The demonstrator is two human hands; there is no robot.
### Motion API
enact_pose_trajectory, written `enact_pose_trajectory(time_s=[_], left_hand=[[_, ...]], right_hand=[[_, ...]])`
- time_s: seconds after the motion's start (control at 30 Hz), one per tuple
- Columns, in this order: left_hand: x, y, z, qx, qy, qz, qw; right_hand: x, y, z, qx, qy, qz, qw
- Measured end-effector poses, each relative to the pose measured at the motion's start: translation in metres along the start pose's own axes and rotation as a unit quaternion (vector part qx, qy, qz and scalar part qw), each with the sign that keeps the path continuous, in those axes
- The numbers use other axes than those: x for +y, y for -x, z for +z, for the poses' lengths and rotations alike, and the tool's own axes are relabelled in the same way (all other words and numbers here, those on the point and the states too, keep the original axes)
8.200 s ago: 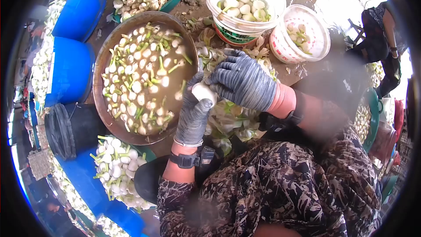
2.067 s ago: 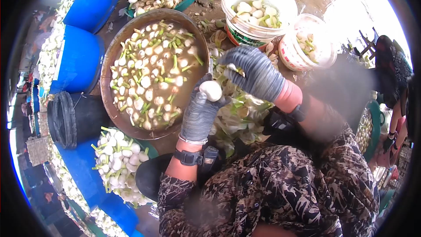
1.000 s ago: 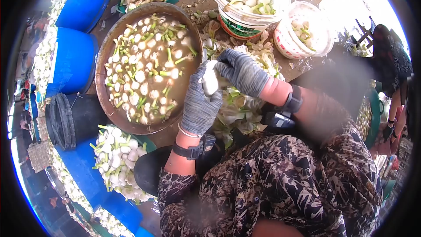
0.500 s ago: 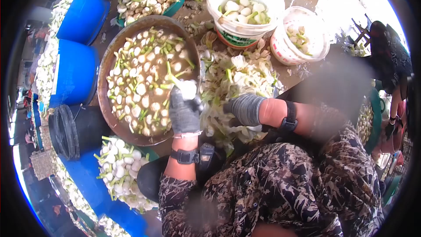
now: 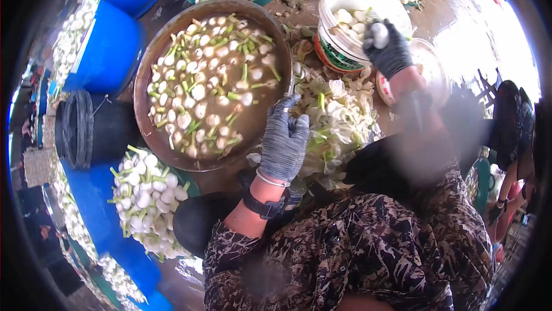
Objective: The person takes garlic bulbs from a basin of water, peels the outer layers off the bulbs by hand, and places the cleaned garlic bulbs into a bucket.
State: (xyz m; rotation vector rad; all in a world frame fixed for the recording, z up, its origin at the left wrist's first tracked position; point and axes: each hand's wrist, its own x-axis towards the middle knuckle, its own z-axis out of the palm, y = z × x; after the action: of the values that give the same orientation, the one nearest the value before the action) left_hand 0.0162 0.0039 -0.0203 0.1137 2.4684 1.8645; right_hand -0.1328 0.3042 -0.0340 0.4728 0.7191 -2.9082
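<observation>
My right hand (image 5: pixel 388 49), in a grey glove, is closed on a white garlic bulb (image 5: pixel 379 34) at the near right rim of the white bucket (image 5: pixel 336 38). More pale bulbs (image 5: pixel 352 22) lie inside that bucket. Beside the right rim of the wide brown basin (image 5: pixel 140 95) is my left hand (image 5: pixel 286 138), also gloved. Its thumb and forefinger stand apart, and I see nothing between them. Bulbs with green stems (image 5: pixel 198 91) float in the basin's murky water. Peeled leaves and skins (image 5: pixel 339 115) form a heap between the basin and my right arm.
A second white bucket (image 5: pixel 443 81) stands partly behind my right forearm. Blue tubs (image 5: pixel 112 46) and a black bucket (image 5: pixel 100 130) line the left. White bulbs (image 5: pixel 146 196) are piled near my left knee. Another person's arm (image 5: pixel 506 184) shows at far right.
My right hand has moved from above the peelings up to the white bucket and now holds a bulb. My left hand, which held a stemmed bulb over the basin, is now at its rim without it.
</observation>
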Motion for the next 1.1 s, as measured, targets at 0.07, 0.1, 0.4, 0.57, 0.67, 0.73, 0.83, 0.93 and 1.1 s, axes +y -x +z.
enact_pose_trajectory(time_s=[0.07, 0.1, 0.4, 0.57, 0.67, 0.73, 0.83, 0.93, 1.1], left_hand=[[-0.003, 0.002, -0.01, -0.023, -0.035, 0.027, 0.999], [-0.006, 0.004, -0.014, -0.023, -0.012, 0.005, 1.0], [-0.003, 0.016, -0.046, -0.005, 0.122, -0.058, 0.991], [-0.009, 0.015, -0.044, 0.016, 0.04, -0.008, 0.999], [-0.024, 0.014, -0.042, 0.045, 0.026, 0.009, 0.999], [-0.034, 0.012, -0.041, 0.049, 0.021, 0.009, 0.999], [-0.047, 0.014, -0.04, 0.037, 0.078, 0.006, 0.996], [-0.051, 0.009, -0.04, 0.036, 0.16, -0.066, 0.984], [-0.077, 0.007, -0.038, 0.163, 0.22, -0.135, 0.952]], right_hand=[[-0.042, -0.01, -0.013, 0.076, 0.028, -0.1, 0.992], [-0.076, -0.025, -0.037, 0.158, 0.109, -0.235, 0.953], [-0.068, -0.021, -0.055, 0.262, 0.794, -0.473, 0.279], [0.177, -0.018, 0.052, -0.2, 0.922, -0.099, 0.318], [0.262, -0.051, 0.021, -0.208, 0.938, -0.072, 0.267], [0.293, -0.073, 0.011, -0.195, 0.959, 0.042, 0.202], [0.324, -0.089, -0.037, -0.235, 0.95, 0.055, 0.196], [0.301, -0.072, -0.024, -0.347, 0.896, 0.081, 0.265], [0.243, -0.039, 0.003, -0.361, 0.824, -0.128, 0.417]])
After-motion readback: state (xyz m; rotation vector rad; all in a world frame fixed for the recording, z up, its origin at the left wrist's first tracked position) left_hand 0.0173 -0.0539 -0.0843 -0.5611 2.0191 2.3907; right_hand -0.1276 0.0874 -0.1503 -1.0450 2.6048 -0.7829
